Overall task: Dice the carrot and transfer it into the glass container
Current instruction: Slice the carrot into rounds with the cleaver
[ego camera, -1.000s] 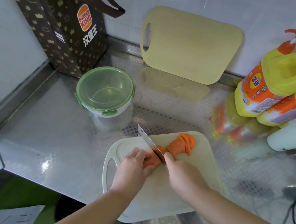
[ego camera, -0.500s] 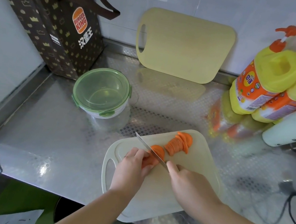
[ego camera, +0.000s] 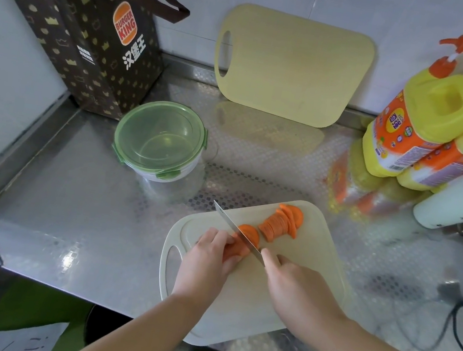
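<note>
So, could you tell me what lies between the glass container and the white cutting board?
Only bare steel countertop, as the head view shows.

Bright, even light fills the kitchen corner, and the shadows are faint and soft-edged. The steel counter (ego camera: 82, 212) shines like a dull mirror and carries blurred reflections of the yellow board (ego camera: 293, 63) and the bottles (ego camera: 420, 126). A small white glare spot sits near the counter's front left edge. The carrot (ego camera: 277, 225) and knife (ego camera: 235, 229) at the centre are fairly sharp. The bottles at the right edge look soft and smeared. The wide-angle lens bends the counter's edges and tilts the bag (ego camera: 81, 24) outward at the left.
</note>
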Demonstrator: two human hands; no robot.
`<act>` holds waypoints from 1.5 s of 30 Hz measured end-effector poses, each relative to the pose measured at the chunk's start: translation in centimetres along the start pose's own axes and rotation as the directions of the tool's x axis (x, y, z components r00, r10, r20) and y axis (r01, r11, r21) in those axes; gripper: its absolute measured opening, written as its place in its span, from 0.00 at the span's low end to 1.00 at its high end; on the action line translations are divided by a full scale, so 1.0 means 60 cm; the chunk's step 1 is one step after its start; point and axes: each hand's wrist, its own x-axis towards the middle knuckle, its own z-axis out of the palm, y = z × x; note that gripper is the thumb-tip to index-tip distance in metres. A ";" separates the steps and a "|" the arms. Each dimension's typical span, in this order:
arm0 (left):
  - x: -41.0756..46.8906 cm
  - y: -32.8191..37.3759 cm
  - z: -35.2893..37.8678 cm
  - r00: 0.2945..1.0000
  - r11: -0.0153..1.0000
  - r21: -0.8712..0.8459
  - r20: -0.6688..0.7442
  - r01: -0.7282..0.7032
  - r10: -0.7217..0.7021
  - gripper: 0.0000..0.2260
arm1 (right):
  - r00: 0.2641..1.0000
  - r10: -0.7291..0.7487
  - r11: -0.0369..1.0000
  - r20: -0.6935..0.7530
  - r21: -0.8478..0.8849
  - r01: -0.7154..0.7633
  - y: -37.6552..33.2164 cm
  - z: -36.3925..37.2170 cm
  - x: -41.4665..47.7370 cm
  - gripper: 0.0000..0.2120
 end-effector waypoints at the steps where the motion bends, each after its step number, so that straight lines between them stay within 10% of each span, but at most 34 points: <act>1: 0.000 -0.001 0.001 1.000 1.000 0.006 0.001 -0.001 0.001 0.11 | 1.000 0.005 1.000 0.002 -0.008 -0.005 -0.001 -0.002 0.001 0.25; 45: 0.002 -0.009 0.002 1.000 1.000 0.015 0.001 -0.020 0.020 0.12 | 0.999 -0.001 1.000 0.038 -0.026 0.002 -0.004 -0.004 0.008 0.25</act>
